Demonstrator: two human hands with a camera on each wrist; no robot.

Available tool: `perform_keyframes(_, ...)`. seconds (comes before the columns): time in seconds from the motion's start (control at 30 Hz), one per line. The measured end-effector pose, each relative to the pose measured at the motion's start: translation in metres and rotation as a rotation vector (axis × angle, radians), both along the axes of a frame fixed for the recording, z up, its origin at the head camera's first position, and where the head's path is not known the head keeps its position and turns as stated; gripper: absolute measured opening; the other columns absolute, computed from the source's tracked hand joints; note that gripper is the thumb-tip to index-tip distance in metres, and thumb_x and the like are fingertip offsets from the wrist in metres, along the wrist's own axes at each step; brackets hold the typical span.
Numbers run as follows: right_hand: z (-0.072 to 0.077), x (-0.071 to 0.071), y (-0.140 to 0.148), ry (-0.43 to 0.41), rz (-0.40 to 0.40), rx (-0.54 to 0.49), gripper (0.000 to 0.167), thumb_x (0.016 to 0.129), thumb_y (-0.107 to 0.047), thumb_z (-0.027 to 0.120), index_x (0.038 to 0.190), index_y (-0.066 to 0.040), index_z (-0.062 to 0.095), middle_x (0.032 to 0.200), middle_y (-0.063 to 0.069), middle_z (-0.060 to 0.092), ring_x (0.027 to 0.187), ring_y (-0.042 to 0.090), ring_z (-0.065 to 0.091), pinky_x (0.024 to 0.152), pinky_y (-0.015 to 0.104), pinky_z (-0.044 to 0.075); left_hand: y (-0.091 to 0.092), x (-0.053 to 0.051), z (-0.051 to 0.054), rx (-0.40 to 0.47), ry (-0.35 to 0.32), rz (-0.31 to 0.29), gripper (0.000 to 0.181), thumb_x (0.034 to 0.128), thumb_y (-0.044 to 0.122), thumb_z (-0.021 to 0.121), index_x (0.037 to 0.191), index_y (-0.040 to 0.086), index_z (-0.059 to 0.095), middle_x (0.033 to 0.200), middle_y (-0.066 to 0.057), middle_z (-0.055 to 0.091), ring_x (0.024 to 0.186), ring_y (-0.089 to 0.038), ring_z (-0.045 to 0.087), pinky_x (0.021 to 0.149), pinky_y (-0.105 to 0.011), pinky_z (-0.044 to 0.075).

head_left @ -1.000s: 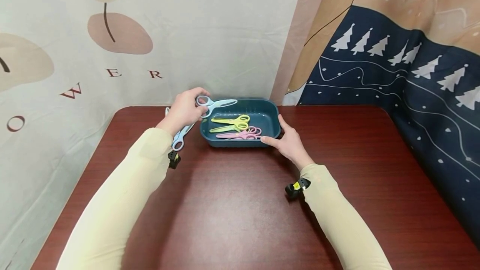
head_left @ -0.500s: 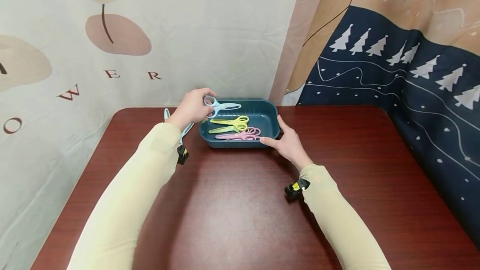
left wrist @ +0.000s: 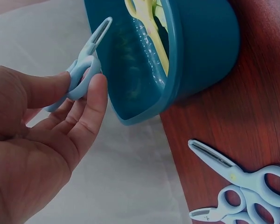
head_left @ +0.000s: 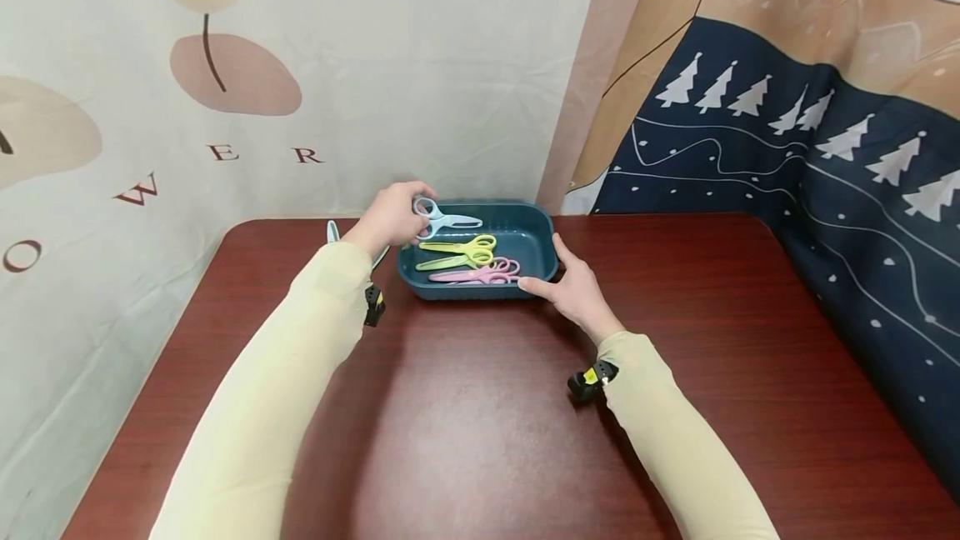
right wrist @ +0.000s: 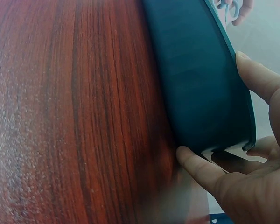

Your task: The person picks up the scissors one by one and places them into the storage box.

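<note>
Light blue scissors (head_left: 459, 222) are pinched by the handles in my left hand (head_left: 392, 217), their blades pointing right over the left part of a dark teal plastic bin (head_left: 480, 292). The left wrist view shows thumb and fingertips on the handle loops of these scissors (left wrist: 84, 77). My right hand (head_left: 574, 288) grips the right end of the bin, its thumb on the rim in the right wrist view. Inside the bin lie yellow-green scissors (head_left: 454, 261) and, nearer its front, pink scissors (head_left: 480, 275).
More light blue scissors (left wrist: 235, 176) lie on the table (head_left: 465, 407) left of the bin, mostly hidden behind my left arm in the head view. A pale cloth backdrop (head_left: 420, 90) hangs behind the table, and a dark blue patterned cloth (head_left: 750, 148) at the right.
My left hand has moved right and slightly down with the light blue scissors, bringing them further over the bin. The right hand stays on the bin's end.
</note>
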State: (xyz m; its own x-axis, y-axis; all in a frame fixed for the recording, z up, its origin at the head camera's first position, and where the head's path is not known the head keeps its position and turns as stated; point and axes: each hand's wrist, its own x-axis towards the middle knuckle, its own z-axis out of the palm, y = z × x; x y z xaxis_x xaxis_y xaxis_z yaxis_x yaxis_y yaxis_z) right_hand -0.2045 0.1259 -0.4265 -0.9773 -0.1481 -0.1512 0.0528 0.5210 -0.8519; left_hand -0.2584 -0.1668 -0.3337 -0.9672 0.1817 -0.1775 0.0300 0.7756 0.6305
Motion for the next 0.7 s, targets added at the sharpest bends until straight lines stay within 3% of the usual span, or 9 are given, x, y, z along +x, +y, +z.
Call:
perform_keyframes(0.23,-0.001,0.000,0.000,-0.012,0.003,-0.004,0.107,0.089,-0.041,0.082,0.167,-0.014,0.014,0.172,0.009,0.020,0.153,0.032,0.029,0.121,0.053,0.034,0.004,-0.005,-0.004,-0.036,-0.024,-0.007,0.048,0.1000,-0.003,0.051,0.148,0.005,0.052,0.104,-0.020,0.064,0.080,-0.023,0.068,0.066,-0.032,0.060)
perform_keyframes(0.5,-0.003,0.000,0.000,0.006,0.001,0.010,0.106,0.090,-0.040,0.081,0.167,-0.013,0.014,0.172,0.010,0.022,0.151,0.033,0.032,0.120,0.053,0.036,0.009,-0.013,-0.010,-0.057,-0.074,0.011,0.050,0.1008,-0.001,0.052,0.150,0.007,0.050,0.120,-0.023,0.060,0.085,-0.025,0.063,0.073,-0.031,0.059)
perform_keyframes(0.7,-0.002,-0.001,0.000,0.013,-0.004,0.011,0.106,0.089,-0.040,0.082,0.167,-0.013,0.015,0.171,0.010,0.022,0.151,0.033,0.032,0.120,0.053,0.035,0.012,-0.019,-0.012,-0.083,-0.079,0.019,0.050,0.1003,-0.002,0.051,0.150,0.007,0.050,0.122,-0.023,0.061,0.088,-0.026,0.064,0.076,-0.034,0.061)
